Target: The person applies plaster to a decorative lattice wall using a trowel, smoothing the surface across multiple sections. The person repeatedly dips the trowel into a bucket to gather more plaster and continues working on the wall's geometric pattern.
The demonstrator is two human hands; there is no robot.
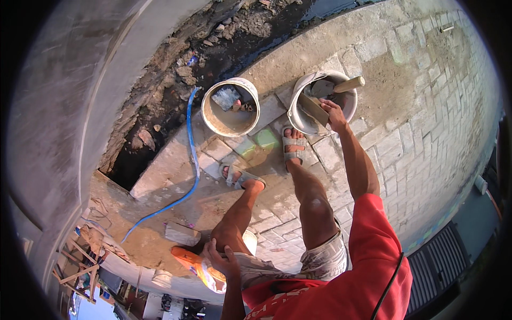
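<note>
My right hand (334,116) reaches into a white bucket (353,106) and grips a flat brown board (313,110) by its edge. Its fingers are closed on the board, which slants inside the rim. A thick wooden handle (349,84) sticks out over the bucket's right side; the tool's other end is down among the grey contents. My left hand (222,261) is beside my left knee, holding nothing, with its fingers apart. Left of the board's bucket stands a second white bucket (207,118), with murky liquid and a grey-blue block-like thing (226,98) inside.
A blue hose (192,144) curves over the paving left of my feet. Beyond it runs a ditch (140,157) with dark water and rubble, beside a grey wall (58,90). A pale slab (183,233) and an orange-and-white bag (188,260) lie near my left leg.
</note>
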